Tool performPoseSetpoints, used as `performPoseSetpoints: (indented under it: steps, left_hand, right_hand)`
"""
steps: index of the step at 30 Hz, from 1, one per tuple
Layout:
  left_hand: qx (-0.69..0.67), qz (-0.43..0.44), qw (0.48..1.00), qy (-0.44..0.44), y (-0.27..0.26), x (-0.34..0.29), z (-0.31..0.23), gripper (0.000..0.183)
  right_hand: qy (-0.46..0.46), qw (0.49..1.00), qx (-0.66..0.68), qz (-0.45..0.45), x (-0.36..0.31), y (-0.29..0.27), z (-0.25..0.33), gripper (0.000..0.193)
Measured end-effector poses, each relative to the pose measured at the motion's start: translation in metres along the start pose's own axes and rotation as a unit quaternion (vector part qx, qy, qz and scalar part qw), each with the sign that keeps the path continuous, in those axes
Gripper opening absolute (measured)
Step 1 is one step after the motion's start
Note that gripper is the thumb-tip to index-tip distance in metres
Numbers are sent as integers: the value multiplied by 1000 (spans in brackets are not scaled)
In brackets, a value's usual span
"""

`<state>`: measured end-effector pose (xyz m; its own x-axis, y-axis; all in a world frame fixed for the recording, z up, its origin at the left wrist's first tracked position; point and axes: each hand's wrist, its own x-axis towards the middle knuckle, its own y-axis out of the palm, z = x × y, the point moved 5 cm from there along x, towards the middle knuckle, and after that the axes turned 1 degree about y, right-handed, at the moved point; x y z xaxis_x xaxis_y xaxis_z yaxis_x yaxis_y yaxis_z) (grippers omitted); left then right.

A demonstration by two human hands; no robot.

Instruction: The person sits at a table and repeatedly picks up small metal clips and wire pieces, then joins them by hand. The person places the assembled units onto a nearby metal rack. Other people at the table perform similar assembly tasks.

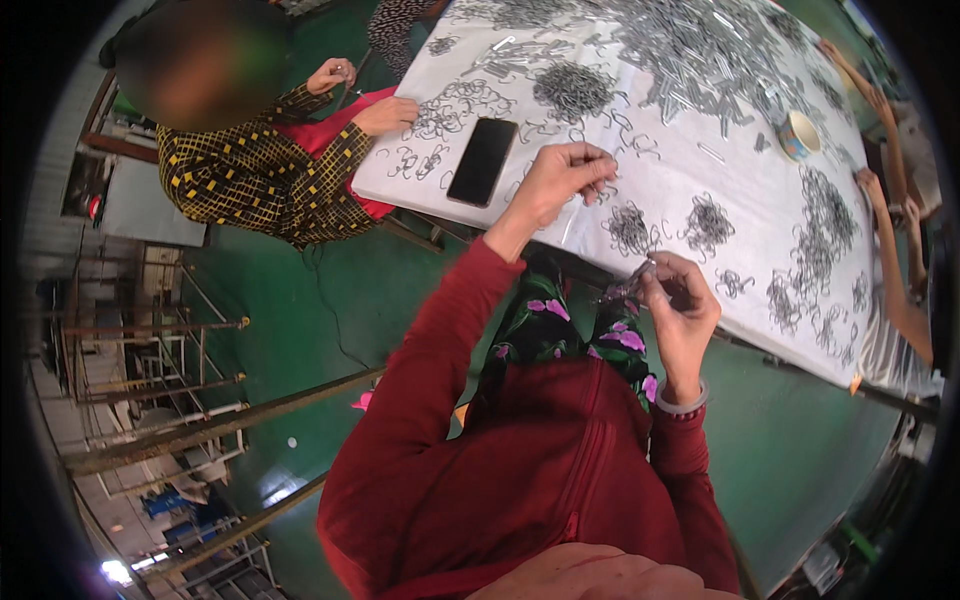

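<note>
My left hand [568, 182] is over the near edge of the white-covered table [680, 170], its fingertips drawn together. Whether anything small is in that pinch cannot be made out. Just off the table's front edge, my right hand [683, 303] pinches a small grey metal clip-like piece [632, 284] between thumb and fingers. Between the two hands lies a small heap of bent wire hooks [629, 228], with a second hook heap [708, 224] to its right. A dark phone [483, 162] rests flat to the left of my left hand.
Flat metal strips [690, 60] are piled across the far side. A dense hook pile [573, 91] lies behind the phone; more hooks [815, 250] spread at right, near a paper cup [799, 136]. A co-worker in a yellow-checked top [270, 170] sits left; other people's arms [895, 250] reach in right.
</note>
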<state>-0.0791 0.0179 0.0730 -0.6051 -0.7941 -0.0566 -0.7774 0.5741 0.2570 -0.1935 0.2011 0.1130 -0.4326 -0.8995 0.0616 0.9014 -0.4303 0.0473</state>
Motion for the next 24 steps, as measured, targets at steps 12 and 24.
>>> performPoseSetpoints:
  steps: [12, 24]
  left_hand:
    - [300, -13, 876, 377, 89, -105, -41, 17]
    - [29, 124, 943, 306, 145, -84, -71, 14]
  right_hand:
    - [-59, 996, -28, -68, -25, -13, 9, 26]
    - [-226, 969, 35, -93, -26, -67, 25, 26]
